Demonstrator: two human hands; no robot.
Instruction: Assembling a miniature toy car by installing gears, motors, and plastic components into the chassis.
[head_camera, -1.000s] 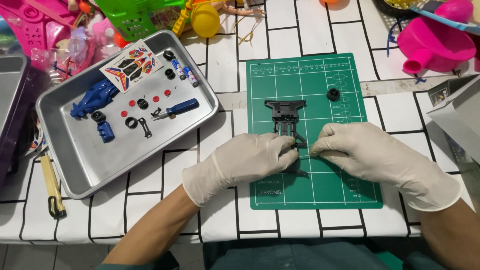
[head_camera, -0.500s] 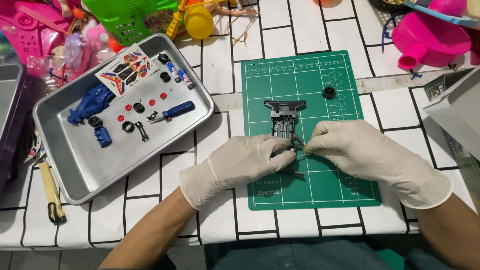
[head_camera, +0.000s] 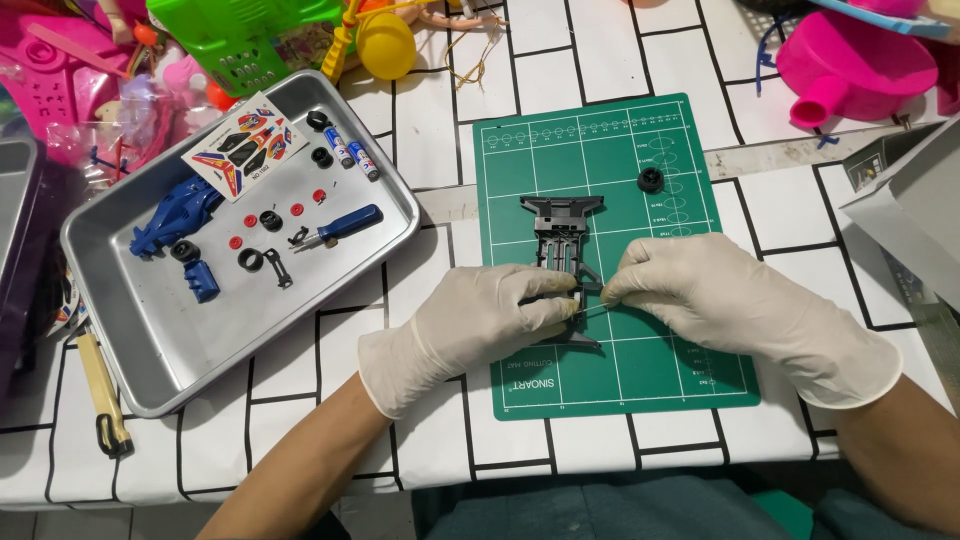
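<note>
On a white tabletop ruled with black grid lines (head_camera: 270, 400), a green rectangular cutting mat (head_camera: 650, 370) lies square to the person, and everything here is placed from that mat. At the mat's centre sits a black plastic toy-car chassis (head_camera: 560, 225), its long axis running away from the person toward the mat's far edge. The gloved left hand (head_camera: 465, 325) comes in from the mat's left edge, fingers curled shut on the chassis's near end; the gloved right hand (head_camera: 700, 295) comes in from the mat's right side, thumb and forefinger pinched on a thin metal rod (head_camera: 597, 311) that lies crosswise to the chassis, at its near end. Both hands meet there, about equally close. A small black wheel (head_camera: 651, 180) rests loose toward the mat's far right. Left of the mat stands a silver metal tray (head_camera: 330, 300) holding a blue-handled screwdriver (head_camera: 340, 226), a blue car body (head_camera: 175, 215) and small parts.
</note>
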